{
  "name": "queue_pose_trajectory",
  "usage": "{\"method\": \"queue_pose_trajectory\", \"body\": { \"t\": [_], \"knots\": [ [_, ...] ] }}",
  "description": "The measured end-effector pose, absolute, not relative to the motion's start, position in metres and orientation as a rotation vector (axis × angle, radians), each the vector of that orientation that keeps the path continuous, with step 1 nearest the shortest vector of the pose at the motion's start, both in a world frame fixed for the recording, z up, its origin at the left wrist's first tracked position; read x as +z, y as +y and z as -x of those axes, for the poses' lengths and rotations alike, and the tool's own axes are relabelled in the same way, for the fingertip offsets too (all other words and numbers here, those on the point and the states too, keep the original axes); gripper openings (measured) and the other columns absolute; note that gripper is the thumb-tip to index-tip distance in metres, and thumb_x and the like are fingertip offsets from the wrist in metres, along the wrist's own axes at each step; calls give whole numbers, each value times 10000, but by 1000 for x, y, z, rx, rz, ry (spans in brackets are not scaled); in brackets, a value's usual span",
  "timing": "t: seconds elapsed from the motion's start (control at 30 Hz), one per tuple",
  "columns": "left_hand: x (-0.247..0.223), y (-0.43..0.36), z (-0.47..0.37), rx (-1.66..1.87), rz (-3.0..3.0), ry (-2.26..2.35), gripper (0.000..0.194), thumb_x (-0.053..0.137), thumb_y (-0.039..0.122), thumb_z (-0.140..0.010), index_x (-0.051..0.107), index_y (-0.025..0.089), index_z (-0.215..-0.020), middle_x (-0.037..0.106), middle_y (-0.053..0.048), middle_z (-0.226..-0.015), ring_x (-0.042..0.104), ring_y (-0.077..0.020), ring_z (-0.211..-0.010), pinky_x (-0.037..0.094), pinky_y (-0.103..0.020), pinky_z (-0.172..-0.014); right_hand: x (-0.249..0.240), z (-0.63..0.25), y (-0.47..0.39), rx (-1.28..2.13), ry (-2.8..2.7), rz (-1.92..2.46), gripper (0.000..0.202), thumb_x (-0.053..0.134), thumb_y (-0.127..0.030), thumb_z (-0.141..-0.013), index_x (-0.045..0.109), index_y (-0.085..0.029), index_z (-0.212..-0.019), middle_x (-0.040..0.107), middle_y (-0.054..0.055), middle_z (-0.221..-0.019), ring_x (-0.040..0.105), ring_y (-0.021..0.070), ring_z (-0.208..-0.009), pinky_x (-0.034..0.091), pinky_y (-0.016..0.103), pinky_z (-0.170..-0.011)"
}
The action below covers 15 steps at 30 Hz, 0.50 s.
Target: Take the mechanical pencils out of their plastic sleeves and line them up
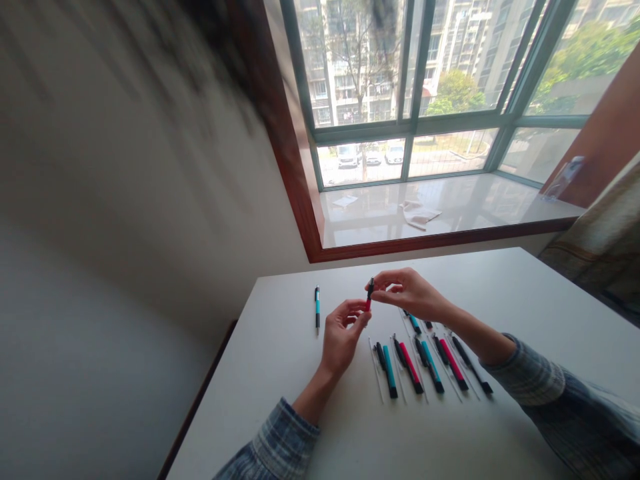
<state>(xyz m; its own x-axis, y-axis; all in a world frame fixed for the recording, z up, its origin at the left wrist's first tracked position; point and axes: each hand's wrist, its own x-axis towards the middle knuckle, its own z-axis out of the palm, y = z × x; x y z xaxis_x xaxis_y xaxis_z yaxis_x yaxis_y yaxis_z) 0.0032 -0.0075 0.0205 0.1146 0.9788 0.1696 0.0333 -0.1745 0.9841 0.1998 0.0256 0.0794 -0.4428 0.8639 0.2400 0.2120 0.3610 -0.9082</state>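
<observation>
At the left of the frame, a smooth pale wall point(75, 267) meets the white, matte-looking table point(240, 400). On it, left of centre, a slim blue-and-black click pen point(317, 308) lies alone, pointing toward the lower edge; it could roll if the tabletop were knocked.

Just right of it, the left hand point(340, 341) has thumb and forefinger nearly closed on a red barrel point(369, 305), the other fingers curled. Directly above, the black upper part point(371, 288) with its metal-looking tip is pinched by the right hand point(407, 293), its remaining fingers loosely bent. The two pieces seem to meet upright, though they are too small here to tell how far they are joined. A crooked angle could cross the fit, and a slack pinch could drop a smooth piece.

Right of centre, below the right hand, thin pale refills point(376, 371) alternate with black clipped parts and round barrels, teal point(389, 370) and pink point(411, 367), in a slanting row. The soft plaid sleeve point(535, 377) hangs close to the row's right end; a low sweep of that forearm could scatter the light tubes. Farther right hangs a folded, patterned curtain point(595, 233).
</observation>
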Motion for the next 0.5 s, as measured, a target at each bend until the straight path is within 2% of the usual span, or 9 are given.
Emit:
{"method": "queue_pose_trajectory", "body": {
  "t": [0.13, 0.3, 0.5],
  "knots": [
    [20, -8, -3, 1225, -1431, 1067, 247, 749, 378, -845, 752, 180, -992, 750, -80, -959, 661, -197, -811, 550, -329, -772, 79, -199, 25, 1004, -1902, 983, 340, 693, -516, -863, 746, -188, -934, 728, 56, -897, 647, 199, -818, 523, 322, -695],
    [23, -10, -5, 1223, -1517, 1080, 216, 719, 364, -870, 748, 190, -996, 748, -74, -984, 651, -194, -814, 540, -333, -788, 79, -197, 21, 894, -1919, 1040, 323, 704, -511, -845, 637, -198, -802, 668, 27, -785, 591, 172, -713, 497, 303, -640],
    [24, -17, -9, 1257, -1719, 1177, 175, 685, 318, -894, 747, 208, -1015, 744, -61, -944, 640, -198, -798, 518, -319, -760, 77, -194, 16, 758, -1978, 1119, 358, 651, -481, -886, 539, -203, -690, 584, -24, -619, 459, 120, -561, 381, 257, -556]
  ]
}}
